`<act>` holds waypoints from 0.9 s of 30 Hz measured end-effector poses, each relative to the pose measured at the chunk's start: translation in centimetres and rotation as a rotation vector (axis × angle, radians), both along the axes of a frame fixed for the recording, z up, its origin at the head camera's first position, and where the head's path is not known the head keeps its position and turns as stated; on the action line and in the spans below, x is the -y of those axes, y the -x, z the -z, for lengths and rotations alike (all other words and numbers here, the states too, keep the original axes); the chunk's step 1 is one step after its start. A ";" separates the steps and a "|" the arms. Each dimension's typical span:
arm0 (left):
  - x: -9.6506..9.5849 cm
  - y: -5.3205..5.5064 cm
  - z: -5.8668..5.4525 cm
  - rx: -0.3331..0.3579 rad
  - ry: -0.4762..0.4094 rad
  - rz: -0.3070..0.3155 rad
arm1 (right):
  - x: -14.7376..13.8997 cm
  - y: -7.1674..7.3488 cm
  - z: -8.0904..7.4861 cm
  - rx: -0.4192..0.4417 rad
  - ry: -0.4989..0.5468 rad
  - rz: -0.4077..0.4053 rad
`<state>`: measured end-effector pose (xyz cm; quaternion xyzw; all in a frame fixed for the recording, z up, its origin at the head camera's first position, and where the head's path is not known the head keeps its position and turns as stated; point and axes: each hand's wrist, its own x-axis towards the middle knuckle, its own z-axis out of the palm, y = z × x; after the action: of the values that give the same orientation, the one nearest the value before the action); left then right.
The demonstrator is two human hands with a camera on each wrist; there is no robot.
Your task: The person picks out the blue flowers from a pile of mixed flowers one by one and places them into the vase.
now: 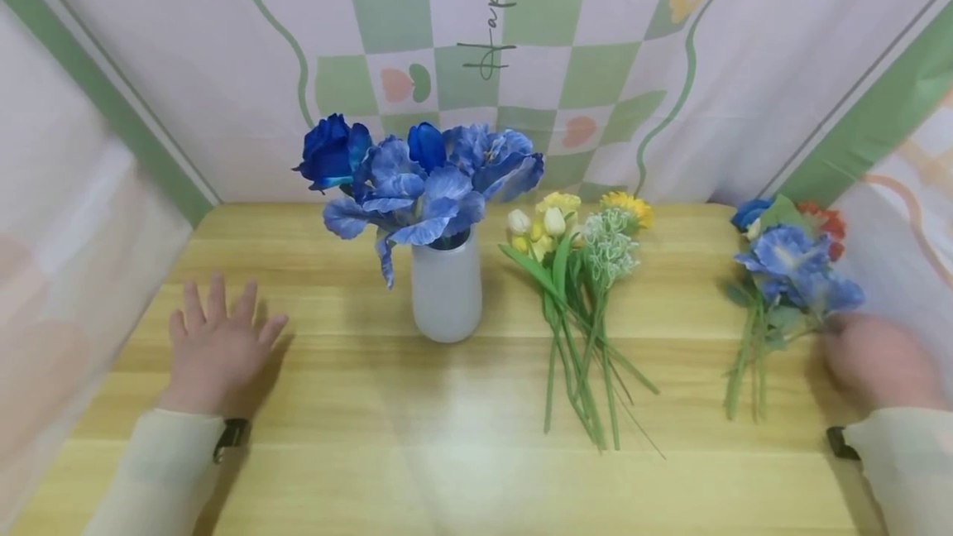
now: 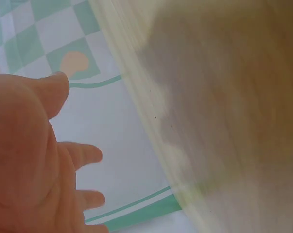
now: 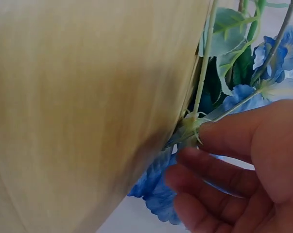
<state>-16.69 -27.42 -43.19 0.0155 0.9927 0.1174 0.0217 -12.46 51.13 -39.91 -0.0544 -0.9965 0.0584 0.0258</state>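
My left hand [image 1: 216, 354] is at the left side of the table [image 1: 313, 470], palm down with its fingers spread and holding nothing. At the right edge, my right hand [image 1: 882, 358], blurred in the head view, is beside a small bunch with large blue flowers [image 1: 789, 259]. In the right wrist view, the thumb and index finger pinch a blue flower [image 3: 161, 196] at the base of its bloom, by the stem. Leaves and other stems lie around those fingertips. A white vase [image 1: 447, 292] stands upright near the middle, holding several blue flowers [image 1: 432, 189].
Between the vase and the right bunch lies another bunch of flowers [image 1: 588, 304], with white tulips, yellow blooms and long green stems pointing toward me. A checkered cloth [image 1: 462, 15] hangs behind the table, and pale cloth borders both sides.
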 end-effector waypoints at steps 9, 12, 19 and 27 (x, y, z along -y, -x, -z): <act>-0.1 0.0 0.3 0.020 -0.013 -0.015 | -0.3 0.6 0.1 0.001 0.017 -0.003; -0.3 -0.1 0.3 0.021 -0.018 -0.014 | -0.3 0.9 0.3 -0.019 0.018 -0.012; -0.8 -0.6 0.5 -0.013 -0.027 0.008 | -0.1 1.3 0.1 -0.025 0.016 -0.077; -1.3 -0.7 -0.1 -0.006 -0.023 0.019 | -0.9 2.3 0.2 0.004 0.023 -0.077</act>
<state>-15.94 -26.08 -43.09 0.0258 0.9912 0.1284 0.0196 -14.74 52.06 -40.11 -0.0164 -0.9971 0.0708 0.0210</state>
